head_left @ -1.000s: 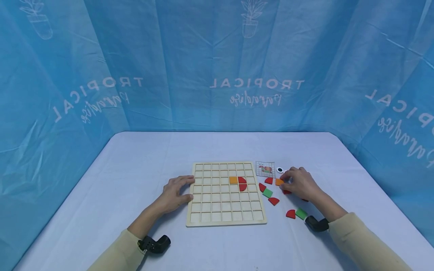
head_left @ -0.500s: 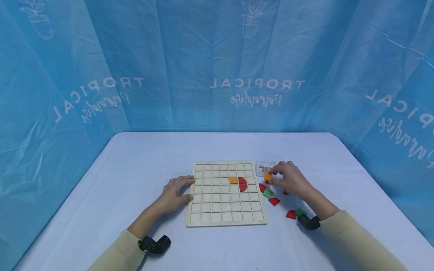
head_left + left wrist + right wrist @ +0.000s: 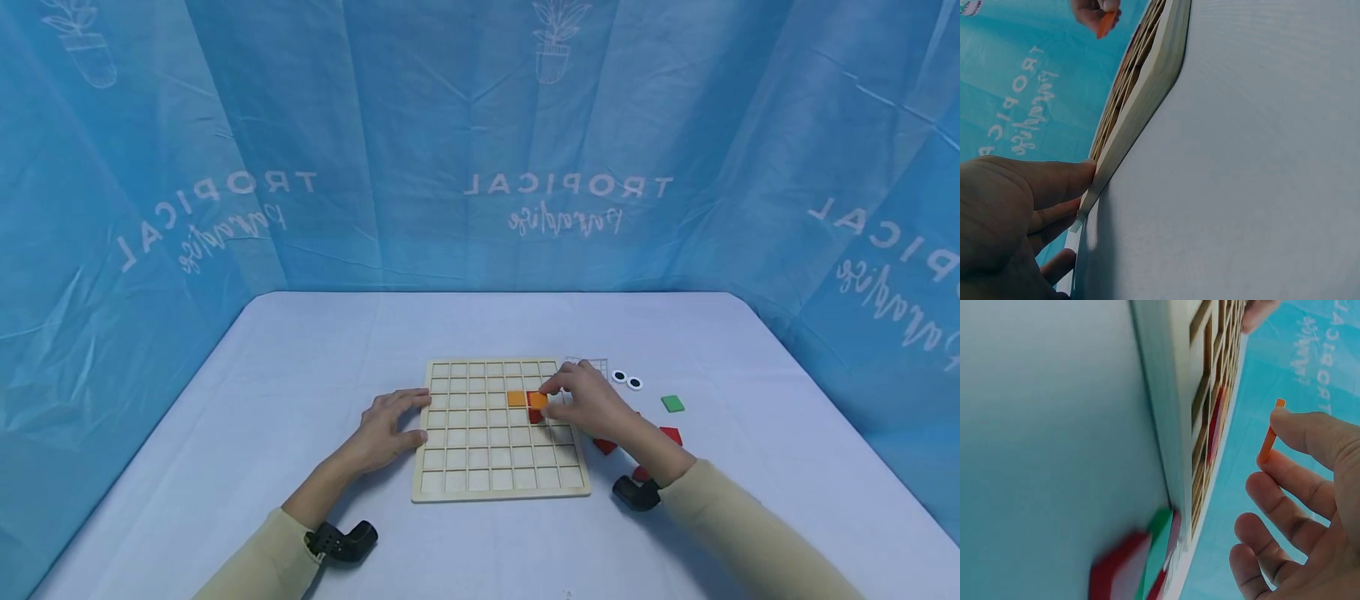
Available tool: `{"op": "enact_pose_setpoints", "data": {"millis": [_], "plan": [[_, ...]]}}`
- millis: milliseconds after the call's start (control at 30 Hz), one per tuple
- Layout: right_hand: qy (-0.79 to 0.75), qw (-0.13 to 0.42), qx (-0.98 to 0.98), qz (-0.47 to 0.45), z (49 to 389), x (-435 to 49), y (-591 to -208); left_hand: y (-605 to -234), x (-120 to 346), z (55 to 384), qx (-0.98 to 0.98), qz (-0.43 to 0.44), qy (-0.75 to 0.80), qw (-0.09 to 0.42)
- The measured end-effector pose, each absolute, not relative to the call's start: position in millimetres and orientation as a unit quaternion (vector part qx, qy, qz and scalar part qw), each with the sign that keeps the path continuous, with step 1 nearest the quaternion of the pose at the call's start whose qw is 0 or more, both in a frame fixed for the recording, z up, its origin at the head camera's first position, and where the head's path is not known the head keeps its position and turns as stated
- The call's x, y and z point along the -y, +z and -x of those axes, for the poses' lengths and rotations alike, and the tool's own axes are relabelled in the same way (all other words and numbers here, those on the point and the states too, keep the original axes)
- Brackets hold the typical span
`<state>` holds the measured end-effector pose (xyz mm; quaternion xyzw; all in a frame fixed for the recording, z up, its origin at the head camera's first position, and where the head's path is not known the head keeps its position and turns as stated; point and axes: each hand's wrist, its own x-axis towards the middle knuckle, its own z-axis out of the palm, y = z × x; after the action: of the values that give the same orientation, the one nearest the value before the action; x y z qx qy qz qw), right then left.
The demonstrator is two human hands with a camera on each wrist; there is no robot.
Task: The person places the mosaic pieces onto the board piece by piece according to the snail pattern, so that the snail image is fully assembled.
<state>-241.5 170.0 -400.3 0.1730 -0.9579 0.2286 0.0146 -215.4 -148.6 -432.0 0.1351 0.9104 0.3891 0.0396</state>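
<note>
A wooden grid board lies on the white table. My left hand is at its left side; in the left wrist view the thumb reaches the board's edge. Between thumb and index finger, my right hand pinches an orange square tile. The right wrist view shows this held tile edge-on, raised above the board, with the other fingers loosely bent. Another orange square sits in a cell of the board. Beside it are red quarter-round pieces, partly covered by the held tile.
Right of the board lie two white discs with black centres, a green square and several red pieces, some hidden under the right arm. A printed grid card shows partly behind the right hand. Blue curtains surround the table.
My right hand has picked the orange square from the loose pieces and carried it left, past the card, to over the board. The left hand stays in place.
</note>
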Motion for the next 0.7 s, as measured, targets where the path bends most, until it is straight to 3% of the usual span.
{"op": "enact_pose_setpoints", "data": {"millis": [700], "plan": [[0.192,0.017,0.955,-0.225,247.4,-143.4,-414.1,-432.3,150.6,215.9,-0.909,-0.148,0.387,0.039]]}}
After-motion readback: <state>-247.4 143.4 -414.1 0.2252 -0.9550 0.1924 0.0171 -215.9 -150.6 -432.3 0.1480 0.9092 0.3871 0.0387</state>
